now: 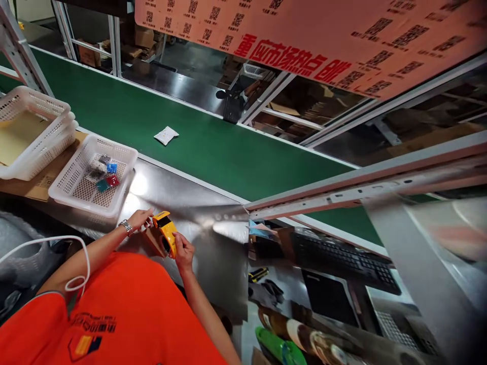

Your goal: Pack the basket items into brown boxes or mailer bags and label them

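Closest in, an orange shirt [125, 309] fills the lower left, with a white cable [81, 256] looping over its shoulder. Just beyond it, the right hand [184, 252] has its fingers closed around the lower end of a yellow tape dispenser [166, 233], gripping it from the right side. The left hand [139, 219], with a metal wristwatch [126, 226] on the wrist, rests its fingers, loosely curled, on the top of a small brown cardboard box [154, 241]; whether they pinch the box cannot be told. The dispenser sits against the box, at the near edge of the shiny steel desk [198, 213].

To the right, lower down under the desk edge, lie a black keyboard [342, 258], a dark monitor [329, 299] and some rolls of tape [297, 334].

Further out on the left, a white perforated basket [125, 167] stands on the desk holding small packets [102, 172] in blue, red and grey. Left of it, a stack of larger white baskets [45, 142] holds a yellowish sheet.

Beyond the desk runs a green conveyor belt [213, 147], with a single small white packet [166, 135] lying on it, well apart from the hands. Overhead at the far side hangs a pink board [304, 30] printed with QR codes and red characters.
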Motion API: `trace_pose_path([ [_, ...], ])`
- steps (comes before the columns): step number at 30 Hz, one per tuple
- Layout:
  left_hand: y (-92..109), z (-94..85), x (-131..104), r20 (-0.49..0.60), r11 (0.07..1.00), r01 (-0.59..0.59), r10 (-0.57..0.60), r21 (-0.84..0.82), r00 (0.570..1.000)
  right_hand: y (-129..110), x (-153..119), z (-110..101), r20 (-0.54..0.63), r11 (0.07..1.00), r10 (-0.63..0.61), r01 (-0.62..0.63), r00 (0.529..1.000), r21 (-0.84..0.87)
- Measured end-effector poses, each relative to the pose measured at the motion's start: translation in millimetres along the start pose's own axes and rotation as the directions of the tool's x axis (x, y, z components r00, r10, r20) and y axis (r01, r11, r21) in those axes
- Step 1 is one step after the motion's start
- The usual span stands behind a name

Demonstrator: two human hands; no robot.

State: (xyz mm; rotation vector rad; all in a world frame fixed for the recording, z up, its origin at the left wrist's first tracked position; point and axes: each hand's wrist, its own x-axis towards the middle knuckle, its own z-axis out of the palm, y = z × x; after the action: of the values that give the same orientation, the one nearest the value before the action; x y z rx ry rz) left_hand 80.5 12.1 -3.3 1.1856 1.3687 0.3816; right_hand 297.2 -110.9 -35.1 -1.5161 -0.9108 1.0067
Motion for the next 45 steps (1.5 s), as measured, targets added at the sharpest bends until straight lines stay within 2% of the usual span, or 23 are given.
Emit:
trace_pose_path([
  [2, 0.2, 5.9, -1.2, 0.092, 0.994, 0.063, -0.055, -0.088, 0.994, -1.6, 2.4, -0.4, 0.033, 1.0, -0.021, 0.021, 0.999, -0.002],
  [3, -1.4, 8.6, -1.2, 0.099, 0.991, 0.08, -0.07, -0.104, 0.993, -3.8, 4.2, -0.4, 0.065, 1.0, -0.012, 0.012, 0.998, 0.0],
  [6, -12.0, 10.1, 1.1, 0.008, 0.995, 0.085, -0.084, -0.05, 0.996, -18.2, 9.7, -1.9, 0.213, 0.999, 0.037, -0.036, 0.976, -0.008],
  [8, -22.0, 4.6, 4.4, -0.065, 0.996, 0.088, -0.088, -0.001, 0.994, -32.6, 11.1, -7.0, 0.339, 0.995, 0.096, -0.082, 0.936, -0.056],
  [10, -32.6, -2.8, 8.5, -0.131, 0.995, 0.095, -0.089, 0.041, 0.987, -47.0, 9.3, -16.9, 0.454, 0.975, 0.21, -0.154, 0.866, -0.158],
  [12, -43.0, -6.8, 12.7, -0.178, 0.99, 0.112, -0.095, 0.086, 0.979, -57.2, 4.7, -29.4, 0.493, 0.937, 0.334, -0.228, 0.803, -0.264],
  [13, -48.0, -6.0, 14.5, -0.189, 0.987, 0.121, -0.098, 0.11, 0.977, -59.9, 2.0, -35.2, 0.485, 0.92, 0.374, -0.252, 0.79, -0.298],
  [18, -67.2, 16.5, 17.1, -0.153, 0.96, 0.125, -0.088, 0.251, 0.984, -56.3, -8.0, -47.9, 0.414, 0.913, 0.377, -0.259, 0.829, -0.315],
  [21, -70.9, 19.2, 13.4, -0.141, 0.934, 0.1, -0.054, 0.342, 0.988, -50.2, -9.0, -48.0, 0.395, 0.918, 0.368, -0.261, 0.842, -0.3],
  [25, -61.6, 11.8, 7.5, -0.121, 0.89, 0.047, 0.009, 0.454, 0.993, -44.0, -9.4, -45.6, 0.38, 0.92, 0.369, -0.274, 0.849, -0.281],
  [30, -40.2, 23.9, 2.7, 0.08, 0.798, -0.114, 0.083, 0.592, 0.993, -44.9, -11.8, -39.6, 0.405, 0.931, 0.347, -0.259, 0.846, -0.258],
  [32, -35.5, 28.0, 1.7, 0.112, 0.751, -0.138, 0.086, 0.645, 0.99, -50.6, -15.8, -54.0, 0.412, 0.928, 0.346, -0.243, 0.843, -0.282],
  [33, -34.3, 28.6, 1.4, 0.113, 0.729, -0.137, 0.082, 0.67, 0.99, -54.5, -19.2, -67.7, 0.414, 0.921, 0.352, -0.233, 0.839, -0.311],
  [37, -33.3, 26.1, 1.9, 0.11, 0.64, -0.122, 0.059, 0.758, 0.992, -69.1, -35.5, -138.0, 0.384, 0.838, 0.436, -0.213, 0.814, -0.502],
  [39, -33.2, 25.7, 2.3, 0.126, 0.62, -0.131, 0.051, 0.774, 0.991, -71.0, -36.3, -151.8, 0.361, 0.784, 0.48, -0.206, 0.799, -0.586],
  [41, -32.4, 26.6, 2.2, 0.148, 0.622, -0.143, 0.044, 0.77, 0.988, -67.2, -27.3, -137.7, 0.351, 0.739, 0.498, -0.177, 0.793, -0.65],
  [45, -28.8, 29.8, -0.5, 0.138, 0.625, -0.143, 0.057, 0.767, 0.989, -50.4, 4.2, -76.1, 0.354, 0.635, 0.502, -0.059, 0.789, -0.77],
])
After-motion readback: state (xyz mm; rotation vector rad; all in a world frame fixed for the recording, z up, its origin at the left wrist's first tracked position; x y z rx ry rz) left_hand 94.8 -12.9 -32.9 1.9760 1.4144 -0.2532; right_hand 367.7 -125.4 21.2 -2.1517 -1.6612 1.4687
